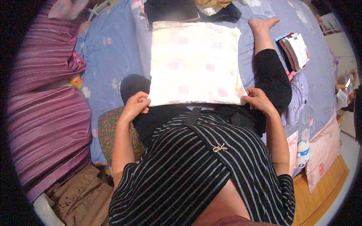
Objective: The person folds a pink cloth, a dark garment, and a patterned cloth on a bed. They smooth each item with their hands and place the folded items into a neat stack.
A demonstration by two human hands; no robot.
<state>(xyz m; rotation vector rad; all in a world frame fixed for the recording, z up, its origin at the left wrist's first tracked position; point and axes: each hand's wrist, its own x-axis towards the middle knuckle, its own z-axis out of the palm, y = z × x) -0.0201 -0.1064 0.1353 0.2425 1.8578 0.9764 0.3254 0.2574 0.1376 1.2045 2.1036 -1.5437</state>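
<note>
A white cloth with pale pink and yellow checks is spread flat before me, between my legs. My left hand pinches its near left corner between thumb and fingers. At the near right corner, my right hand grips the edge in the same way. The near edge runs almost straight between both hands, over my black trousers. Glare washes out part of the pattern.
The bed sheet is blue with flowers. Dark clothes lie beyond the cloth. Folded garments are stacked at right, near a lilac garment and a white plush toy. Purple curtains hang at left. A person's hand shows far right.
</note>
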